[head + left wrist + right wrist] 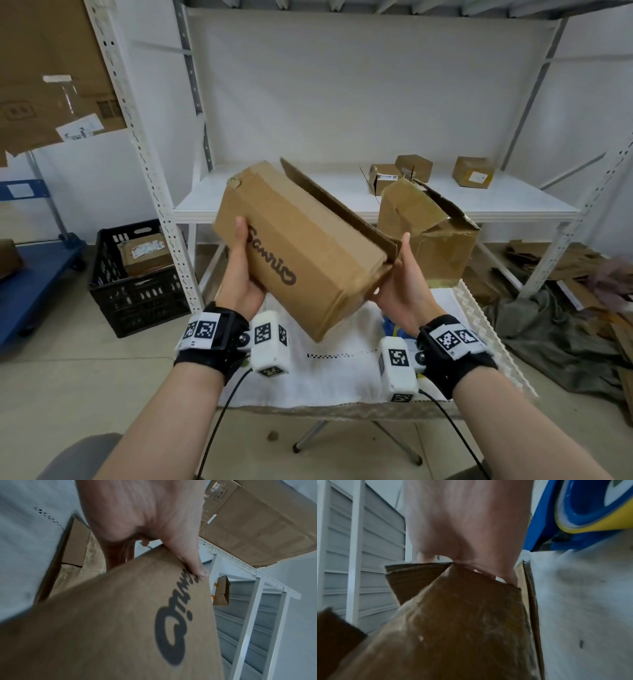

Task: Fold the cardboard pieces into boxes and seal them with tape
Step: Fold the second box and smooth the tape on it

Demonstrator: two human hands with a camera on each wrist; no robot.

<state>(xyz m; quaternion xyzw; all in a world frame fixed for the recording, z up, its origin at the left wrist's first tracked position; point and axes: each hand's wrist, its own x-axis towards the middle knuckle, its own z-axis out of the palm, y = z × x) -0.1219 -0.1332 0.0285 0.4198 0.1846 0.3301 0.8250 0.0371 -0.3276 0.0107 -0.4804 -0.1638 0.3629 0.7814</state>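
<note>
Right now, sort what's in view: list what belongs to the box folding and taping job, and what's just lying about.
Job:
- printed box, held tilted, one flap open
- left hand and right hand holding its ends
- battered box on the table
- tape dispenser, blue and yellow

Lying about:
- three small parcels on the shelf
- black crate
- blue cart

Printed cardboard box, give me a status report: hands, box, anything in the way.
Left hand and right hand both grip the printed box, held tilted above the table. One flap open, no tape seen. Larger box close behind.
</note>
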